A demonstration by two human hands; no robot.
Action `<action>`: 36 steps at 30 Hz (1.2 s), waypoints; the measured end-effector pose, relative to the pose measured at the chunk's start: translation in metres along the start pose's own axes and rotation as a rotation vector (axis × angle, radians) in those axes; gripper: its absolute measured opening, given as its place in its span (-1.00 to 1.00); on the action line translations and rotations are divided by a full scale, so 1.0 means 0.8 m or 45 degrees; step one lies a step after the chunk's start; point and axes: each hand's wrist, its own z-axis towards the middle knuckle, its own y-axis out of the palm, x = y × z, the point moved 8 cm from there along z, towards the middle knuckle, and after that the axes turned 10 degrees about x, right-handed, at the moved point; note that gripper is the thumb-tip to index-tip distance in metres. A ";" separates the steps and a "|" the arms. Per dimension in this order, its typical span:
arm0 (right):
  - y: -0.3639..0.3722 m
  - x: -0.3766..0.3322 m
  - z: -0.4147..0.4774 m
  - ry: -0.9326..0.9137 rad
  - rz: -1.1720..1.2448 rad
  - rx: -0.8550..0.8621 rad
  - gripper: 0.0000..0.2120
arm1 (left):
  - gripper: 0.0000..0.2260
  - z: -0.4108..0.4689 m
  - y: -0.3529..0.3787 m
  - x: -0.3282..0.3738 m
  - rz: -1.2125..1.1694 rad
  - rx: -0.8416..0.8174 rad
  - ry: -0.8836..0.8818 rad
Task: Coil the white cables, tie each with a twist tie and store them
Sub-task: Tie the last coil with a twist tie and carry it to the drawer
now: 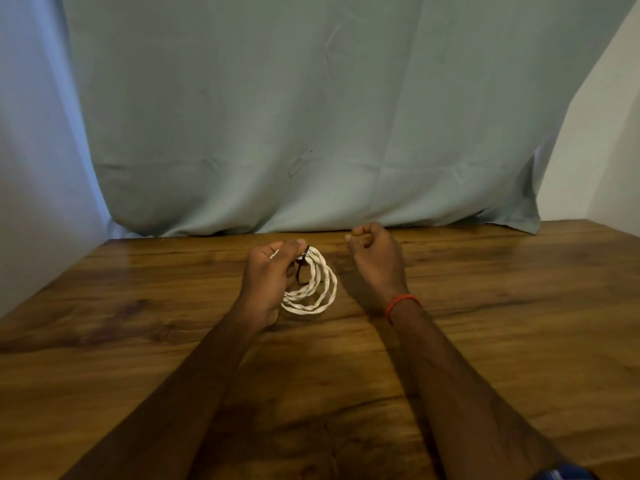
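Looking down from head height onto a wooden table [485,341], with a pale green cloth [311,116] hung behind it.

Left of centre, a left hand [270,278], fingers and thumb curled round the top of a white cable [322,292] wound into a small coil of several loops. Coil raised off the tabletop at the held end, with the lowest loops close to or resting on the wood; hard to tell which. At the held end, a black twist tie [300,266] wrapped round the loops, with loose ends pointing down into the ring.

Just to the right, apart from the coil, a right hand [374,252], fingers curled in towards the thumb, gripping nothing visible. On that wrist, a thin red thread band [403,303].

As for progress: coiling of this cable apparently done. Tie on and seemingly twisted, though not clearly fully tight. Left to do: storing the coil. No box, drawer or bag in sight, and no other white cable, so impossible to say how many remain.
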 end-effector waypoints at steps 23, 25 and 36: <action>0.069 -0.096 -0.118 -0.179 -0.261 -0.450 -0.54 | -0.80 0.036 -0.047 -0.028 -0.109 0.340 -0.156; 0.060 -0.095 -0.111 -0.161 -0.240 -0.331 -0.62 | -0.83 0.036 -0.041 -0.026 -0.083 0.297 -0.127; 0.071 -0.100 -0.111 0.104 0.278 -0.625 -0.69 | -0.79 0.046 -0.072 0.000 0.036 0.492 0.189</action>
